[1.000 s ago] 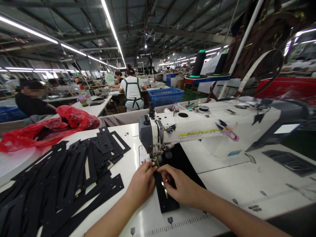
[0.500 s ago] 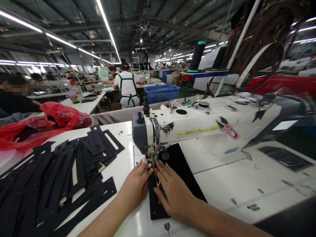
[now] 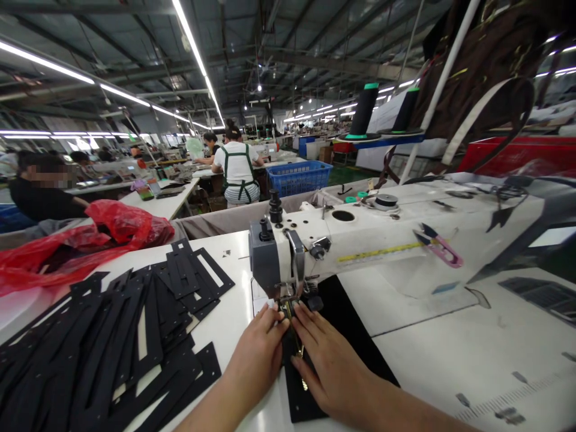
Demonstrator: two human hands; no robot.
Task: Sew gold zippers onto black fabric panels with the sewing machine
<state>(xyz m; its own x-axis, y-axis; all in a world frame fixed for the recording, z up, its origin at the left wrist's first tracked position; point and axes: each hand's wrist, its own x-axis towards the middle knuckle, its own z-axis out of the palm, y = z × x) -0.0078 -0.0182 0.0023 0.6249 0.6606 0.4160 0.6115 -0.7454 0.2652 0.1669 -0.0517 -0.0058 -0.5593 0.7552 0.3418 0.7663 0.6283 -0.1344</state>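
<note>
A black panel (image 3: 355, 330) lies on the sewing machine bed, its far part under the presser foot (image 3: 288, 293). Down its opening runs a gold-toothed zipper (image 3: 289, 312), with a gold zipper pull (image 3: 304, 379) near the panel's front. My left hand (image 3: 256, 354) rests at the left edge of the panel, its fingers bent and fingertips down close to the foot; its thumb is hidden. On the right of the zipper my right hand (image 3: 335, 366) lies flat with fingers stretched towards the foot, its thumb beside the pull. The white sewing machine (image 3: 387, 240) stands over the panel.
Many black cut frame pieces (image 3: 117, 336) are heaped on the left of the table, before a red plastic bag (image 3: 121, 228). Pink thread snips (image 3: 438, 246) rest against the machine arm. Behind are thread cones (image 3: 363, 111), a blue basket (image 3: 299, 177) and seated people.
The view has shifted, so machine, panel and hands sit lower and further right. Both hands keep their places on the panel; the zipper pull shows more clearly.
</note>
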